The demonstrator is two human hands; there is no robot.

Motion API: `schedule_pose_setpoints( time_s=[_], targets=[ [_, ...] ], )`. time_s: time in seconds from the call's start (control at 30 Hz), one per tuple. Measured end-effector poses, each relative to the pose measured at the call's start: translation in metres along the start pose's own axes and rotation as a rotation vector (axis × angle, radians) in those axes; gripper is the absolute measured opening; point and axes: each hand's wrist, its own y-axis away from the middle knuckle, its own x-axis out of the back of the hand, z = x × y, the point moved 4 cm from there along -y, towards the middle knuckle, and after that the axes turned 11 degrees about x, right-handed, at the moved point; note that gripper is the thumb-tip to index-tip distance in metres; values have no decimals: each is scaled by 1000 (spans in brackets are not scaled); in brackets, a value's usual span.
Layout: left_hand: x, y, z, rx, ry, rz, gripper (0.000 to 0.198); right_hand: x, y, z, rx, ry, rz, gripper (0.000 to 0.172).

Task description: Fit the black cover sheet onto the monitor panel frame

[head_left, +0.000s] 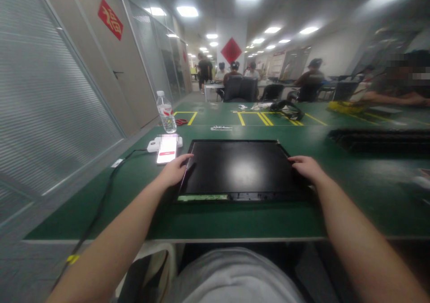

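Observation:
A flat black display panel (pixel 240 166) lies screen up on the green table in front of me. Along its near edge a strip of green circuit board (pixel 202 197) shows beside a dark strip. My left hand (pixel 175 170) grips the panel's left edge, thumb on top and the other fingers mostly hidden at the side. At the opposite edge, my right hand (pixel 307 168) holds the panel the same way, with its thumb over the frame. Whether the panel is lifted off the table I cannot tell.
Left of the panel are a lit phone (pixel 167 149), a white power strip (pixel 152 145) with a black cable, a water bottle (pixel 166 112) and red-handled scissors (pixel 182 122). Dark stacked parts (pixel 379 140) lie to the right. Other people (pixel 312 72) sit farther back.

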Motion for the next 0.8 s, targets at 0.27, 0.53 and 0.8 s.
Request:
schedule_pose_setpoints(
  time_s=[0.27, 0.53, 0.8],
  targets=[
    [-3, -2, -1, 183, 702, -15, 56, 1, 2, -4, 14, 1, 10, 39],
    [-3, -20, -21, 325, 694, 73, 52, 1, 2, -5, 18, 29, -5, 44],
    [-11, -23, -20, 421, 946, 19, 52, 0, 0, 1, -14, 23, -20, 48]
  ],
)
